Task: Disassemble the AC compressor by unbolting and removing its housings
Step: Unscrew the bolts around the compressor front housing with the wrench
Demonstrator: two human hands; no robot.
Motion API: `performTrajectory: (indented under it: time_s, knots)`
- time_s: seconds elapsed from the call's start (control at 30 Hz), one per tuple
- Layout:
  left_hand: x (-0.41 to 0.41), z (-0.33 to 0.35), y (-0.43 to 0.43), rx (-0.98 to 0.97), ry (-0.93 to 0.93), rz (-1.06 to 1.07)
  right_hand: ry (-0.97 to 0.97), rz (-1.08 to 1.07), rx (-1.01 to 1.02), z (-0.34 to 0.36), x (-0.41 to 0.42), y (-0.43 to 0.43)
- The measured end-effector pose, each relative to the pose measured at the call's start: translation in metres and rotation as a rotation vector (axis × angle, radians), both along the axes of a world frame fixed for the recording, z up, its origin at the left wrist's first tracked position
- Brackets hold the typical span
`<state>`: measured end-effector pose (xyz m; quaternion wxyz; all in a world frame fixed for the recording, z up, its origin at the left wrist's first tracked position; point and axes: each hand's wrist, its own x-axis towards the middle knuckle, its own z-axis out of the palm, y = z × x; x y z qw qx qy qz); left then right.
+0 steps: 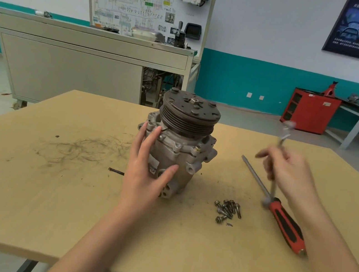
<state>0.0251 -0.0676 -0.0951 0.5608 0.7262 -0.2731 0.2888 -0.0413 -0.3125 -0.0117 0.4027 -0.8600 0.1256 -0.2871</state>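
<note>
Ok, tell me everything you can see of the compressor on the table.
The compressor stands upright on the table: a grey metal body with bolt lugs round its flange, a white label on its side and ports near the base. A dark ribbed pulley with a centre nut tops it. The left hand rests flat against its side.

Left of the left hand, laid against the compressor, the table offers wide passage, broken only by one dark bolt just beside that hand. Between this hold and the right hand, which grips a blurred wrench, a heap of bolts narrows the gap. A screwdriver lies slantwise beneath the grip.
</note>
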Motion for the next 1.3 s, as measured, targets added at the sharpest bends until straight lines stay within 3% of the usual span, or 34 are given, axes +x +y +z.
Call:
performTrajectory:
  time_s: [0.1,0.2,0.27,0.43,0.57,0.63,0.93,1.0,1.03,1.13,1.3]
  knots:
    - [0.004,0.002,0.009,0.006,0.011,-0.039,-0.260,-0.021,-0.136,0.029,-0.018,0.018]
    - [0.003,0.001,0.009,0.008,-0.001,-0.030,-0.407,0.237,0.091,0.038,-0.037,0.042]
    - [0.002,0.001,0.007,0.006,0.002,-0.022,-0.483,0.364,0.102,0.033,-0.048,0.062]
    - [0.000,0.002,0.006,0.015,-0.008,0.002,-0.621,0.329,-0.620,0.004,-0.056,0.085]
    - [-0.003,0.004,0.004,0.007,-0.032,-0.001,-0.670,0.283,-0.975,-0.011,-0.055,0.097]
    - [-0.002,0.004,0.005,0.004,-0.052,-0.004,-0.659,0.254,-1.059,-0.014,-0.054,0.101]
    - [-0.003,0.002,-0.013,-0.140,-0.162,0.011,-0.657,0.053,-1.061,0.001,-0.042,0.143]
    - [-0.007,0.002,-0.019,-0.147,-0.114,-0.009,-0.647,0.032,-1.076,0.004,-0.037,0.153]
    - [-0.006,0.000,-0.021,-0.105,-0.039,-0.033,-0.646,0.037,-1.076,0.004,-0.036,0.155]
    - [0.000,0.000,-0.019,0.254,0.064,0.022,-0.646,0.069,-1.083,-0.004,-0.036,0.154]
    - [-0.009,0.015,-0.015,0.231,-0.176,0.084,-0.717,0.245,-0.984,-0.026,-0.041,0.121]
